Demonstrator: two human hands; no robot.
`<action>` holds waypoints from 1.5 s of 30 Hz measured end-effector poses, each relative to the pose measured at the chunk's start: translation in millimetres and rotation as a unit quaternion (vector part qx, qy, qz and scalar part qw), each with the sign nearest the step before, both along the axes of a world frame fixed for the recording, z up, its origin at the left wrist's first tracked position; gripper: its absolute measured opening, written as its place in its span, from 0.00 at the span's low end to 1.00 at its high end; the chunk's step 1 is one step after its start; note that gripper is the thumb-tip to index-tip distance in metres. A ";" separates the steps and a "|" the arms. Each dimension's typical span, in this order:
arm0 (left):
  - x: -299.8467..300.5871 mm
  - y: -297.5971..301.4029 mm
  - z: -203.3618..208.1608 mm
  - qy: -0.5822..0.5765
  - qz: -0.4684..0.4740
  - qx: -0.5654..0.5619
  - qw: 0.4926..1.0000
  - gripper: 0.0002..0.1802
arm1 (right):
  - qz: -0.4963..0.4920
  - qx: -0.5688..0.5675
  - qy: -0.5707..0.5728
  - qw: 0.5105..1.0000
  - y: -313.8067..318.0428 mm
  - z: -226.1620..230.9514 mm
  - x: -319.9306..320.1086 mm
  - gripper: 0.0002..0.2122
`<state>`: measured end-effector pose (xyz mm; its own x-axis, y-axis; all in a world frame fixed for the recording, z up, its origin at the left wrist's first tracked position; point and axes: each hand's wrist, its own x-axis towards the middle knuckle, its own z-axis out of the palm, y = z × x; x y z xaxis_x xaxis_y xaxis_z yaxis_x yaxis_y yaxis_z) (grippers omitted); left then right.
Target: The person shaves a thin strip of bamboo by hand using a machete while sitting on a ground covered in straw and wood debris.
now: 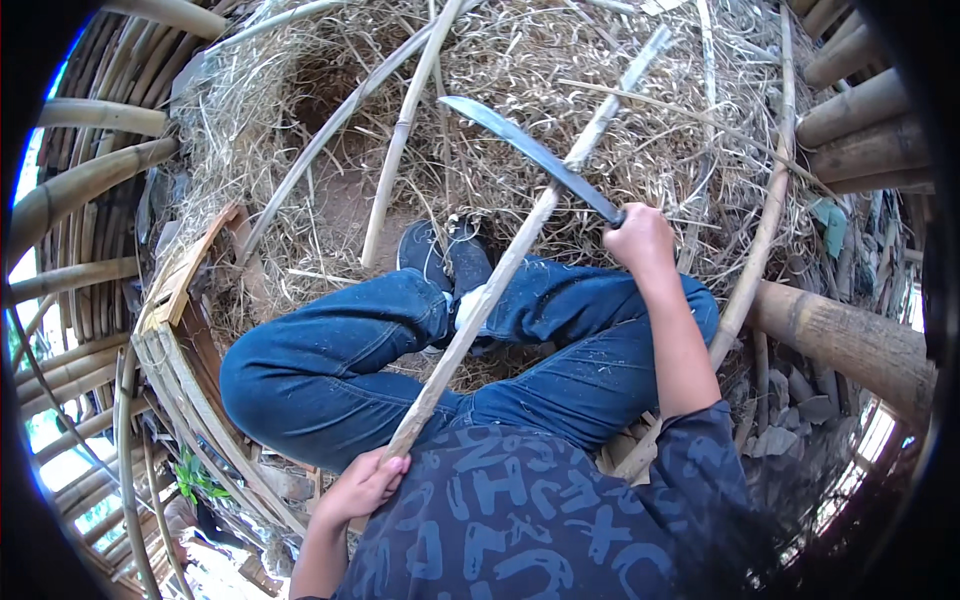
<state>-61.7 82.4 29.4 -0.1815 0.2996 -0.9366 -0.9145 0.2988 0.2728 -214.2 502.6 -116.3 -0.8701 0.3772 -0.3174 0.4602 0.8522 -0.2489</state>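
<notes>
My left hand (365, 484) is closed around the near end of a long wooden stick (462, 345), close to my body. The stick slants up and away to the right, over my crossed legs and past my shoes. In my right hand (641, 239), a machete (543, 156) is gripped by its handle, which my fingers mostly hide. Its curved blade points to the far left and crosses the stick beyond my feet. Whether the blade touches the stick, I cannot tell.
Dry shavings (520, 60) cover the ground ahead, with several loose poles (405, 125) lying on them. Split bamboo slats (195, 370) stand at my left. A thick bamboo pole (845, 340) juts in at the right, near broken rubble (785, 420). Bamboo walls (75, 270) enclose the space.
</notes>
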 end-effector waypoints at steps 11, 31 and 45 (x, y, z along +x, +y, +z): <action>5.6 -4.0 -4.6 0.099 -0.097 -0.027 0.990 0.13 | -0.036 0.069 0.013 0.997 27.9 -4.0 -20.9 0.09; 1.5 -13.4 -13.6 0.066 -0.103 -0.009 0.992 0.13 | 0.086 0.016 -0.033 0.996 -28.9 19.8 14.9 0.12; 0.6 5.9 19.4 0.161 -0.125 -0.082 0.975 0.12 | 0.100 0.018 0.032 0.994 -31.7 -13.0 12.8 0.10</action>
